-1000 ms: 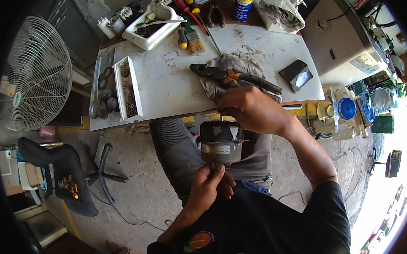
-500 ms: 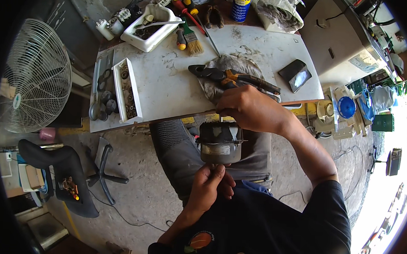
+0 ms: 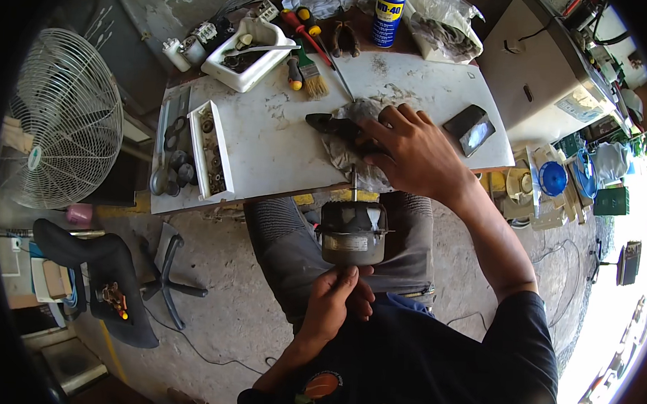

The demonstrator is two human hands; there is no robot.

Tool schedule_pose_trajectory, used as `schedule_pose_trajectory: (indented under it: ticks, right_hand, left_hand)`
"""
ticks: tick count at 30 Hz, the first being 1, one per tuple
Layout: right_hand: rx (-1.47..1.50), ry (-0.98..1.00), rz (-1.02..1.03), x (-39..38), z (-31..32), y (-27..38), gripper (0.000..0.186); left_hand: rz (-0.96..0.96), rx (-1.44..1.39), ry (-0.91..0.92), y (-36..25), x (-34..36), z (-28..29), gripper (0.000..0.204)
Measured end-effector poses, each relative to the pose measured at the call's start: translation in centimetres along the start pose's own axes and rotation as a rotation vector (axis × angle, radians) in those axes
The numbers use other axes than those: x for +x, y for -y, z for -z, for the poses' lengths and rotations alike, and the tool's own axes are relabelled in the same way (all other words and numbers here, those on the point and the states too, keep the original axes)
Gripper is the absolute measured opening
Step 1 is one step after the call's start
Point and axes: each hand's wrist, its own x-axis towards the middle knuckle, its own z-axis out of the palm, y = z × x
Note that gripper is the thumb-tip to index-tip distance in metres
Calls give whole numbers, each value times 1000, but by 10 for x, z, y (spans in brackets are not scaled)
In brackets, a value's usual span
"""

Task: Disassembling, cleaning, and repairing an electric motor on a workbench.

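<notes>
My left hand (image 3: 337, 296) is closed at the underside of a small electric motor (image 3: 351, 233), holding it upright over my lap. The motor has a dark upper shell, a grey lower body with a label, and a thin metal shaft (image 3: 354, 185) pointing up. Beyond it, my right hand (image 3: 423, 152) is over the table's front part, its fingers curled round a pair of pliers (image 3: 330, 124). The dark jaws point left, while the hand covers the handles. Under the pliers lies a crumpled, stained rag (image 3: 340, 156).
On the white table (image 3: 268, 156) are a narrow tray of small parts (image 3: 227, 187), a white tub (image 3: 231, 79), a brush (image 3: 314, 82), screwdrivers (image 3: 295, 74), a spray can (image 3: 388, 21) and a dark, shiny flat piece (image 3: 471, 129). A fan (image 3: 67, 118) stands left.
My right hand has left the motor's shaft and moved up and forward onto the pliers, hiding their handles. My left hand still holds the motor in about the same place.
</notes>
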Motion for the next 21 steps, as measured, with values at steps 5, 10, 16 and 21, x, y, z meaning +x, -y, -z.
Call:
schedule_pose_trajectory:
  ticks: [5, 10, 16, 21]
  right_hand:
    - [36, -49, 94, 4, -2, -9, 46]
    - [190, -128, 67, -13, 10, -10, 49]
    - [960, -135, -98, -51, 52, 10, 64]
    - [279, 82, -14, -75, 45, 7, 71]
  left_hand:
    - [-21, -4, 5, 1, 3, 2, 33]
    - [-27, 23, -19, 3, 1, 5, 33]
    - [-34, -14, -9, 1, 1, 4, 32]
    - [-52, 8, -15, 1, 0, 4, 32]
